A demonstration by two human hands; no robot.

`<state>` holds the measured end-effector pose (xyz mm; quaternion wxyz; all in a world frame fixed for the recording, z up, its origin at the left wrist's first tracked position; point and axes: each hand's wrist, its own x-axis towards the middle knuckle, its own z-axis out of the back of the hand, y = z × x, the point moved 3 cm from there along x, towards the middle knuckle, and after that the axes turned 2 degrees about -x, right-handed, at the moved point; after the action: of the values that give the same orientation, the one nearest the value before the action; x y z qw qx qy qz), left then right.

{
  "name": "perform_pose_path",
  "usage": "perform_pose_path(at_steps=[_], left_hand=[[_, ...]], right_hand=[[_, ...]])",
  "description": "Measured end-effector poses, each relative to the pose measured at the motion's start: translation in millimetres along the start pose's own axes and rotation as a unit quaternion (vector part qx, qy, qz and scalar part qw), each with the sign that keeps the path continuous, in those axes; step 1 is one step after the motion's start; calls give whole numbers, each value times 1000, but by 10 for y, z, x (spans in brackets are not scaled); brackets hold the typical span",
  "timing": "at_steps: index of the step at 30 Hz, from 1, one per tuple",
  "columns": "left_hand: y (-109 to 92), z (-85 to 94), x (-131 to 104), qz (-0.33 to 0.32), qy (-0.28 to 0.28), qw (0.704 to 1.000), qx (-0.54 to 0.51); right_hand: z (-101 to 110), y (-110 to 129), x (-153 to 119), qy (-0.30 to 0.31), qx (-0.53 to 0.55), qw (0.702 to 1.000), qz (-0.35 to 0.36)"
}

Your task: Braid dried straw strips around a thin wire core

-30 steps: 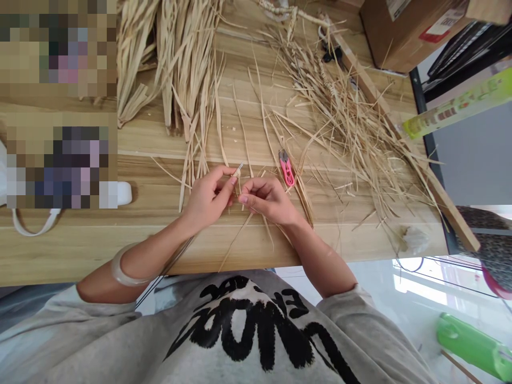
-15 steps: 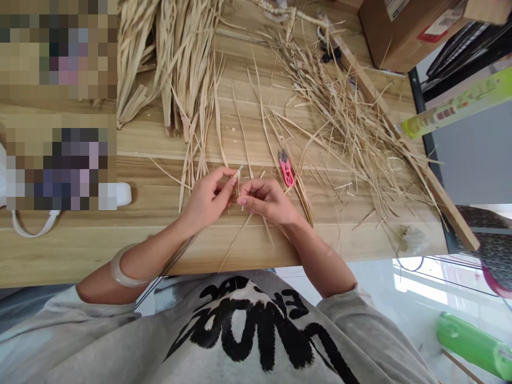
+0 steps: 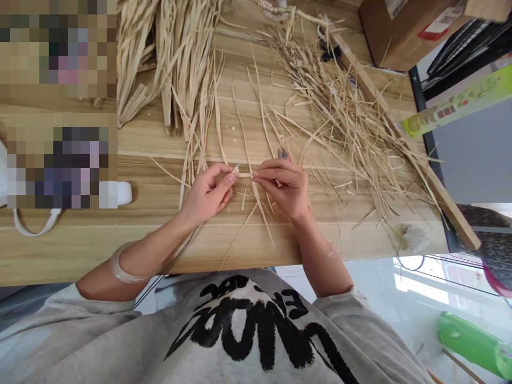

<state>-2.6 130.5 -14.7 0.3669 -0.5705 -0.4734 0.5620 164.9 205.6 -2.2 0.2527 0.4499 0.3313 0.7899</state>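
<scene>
My left hand is closed in a pinch around thin grey wires, which trail out below it toward my forearm. Their metal tip pokes up past the thumb, with pale fibre wound around it. From that tip a dry straw strip stretches sideways to my right hand, whose thumb and fingers pinch its other end. Behind the right hand, pink-handled thread snips lie on the table, mostly covered so that chiefly the grey blades show. Loose straw pieces lie beneath both hands.
A thick bundle of dry straw lies at the back left. Tangled straw spreads across the right, beside a wooden bar. Farther right are a cardboard box and a yellow-green tube. The wooden table's front edge is close to my body.
My right hand has moved right and turned over, drawing the straw strip out sideways from the wire tip. It now covers most of the snips. My left hand has barely moved.
</scene>
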Motion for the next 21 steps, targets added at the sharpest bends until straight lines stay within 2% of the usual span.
perform_pose_path(at_steps=[3,5,9,12,14,17,21], left_hand=[[-6,-12,-5,3,14,1000,-17],[-1,-22,-9,8,29,999,-30],[21,-22,-10,14,44,998,-53],[25,-13,-12,14,48,997,-60],[18,-12,-16,14,50,997,-58],[13,-22,-21,15,55,997,-50],[35,-49,-22,20,66,997,-37]], right_hand=[[36,-8,-12,-66,-48,996,47],[55,-32,-17,-89,-91,990,52],[88,-108,-21,-107,-172,979,-4],[95,-140,-28,-121,-160,978,-50],[80,-147,-31,-129,-104,982,-86],[11,-161,-38,-121,51,974,-183],[-155,-134,-59,-67,260,917,-294]])
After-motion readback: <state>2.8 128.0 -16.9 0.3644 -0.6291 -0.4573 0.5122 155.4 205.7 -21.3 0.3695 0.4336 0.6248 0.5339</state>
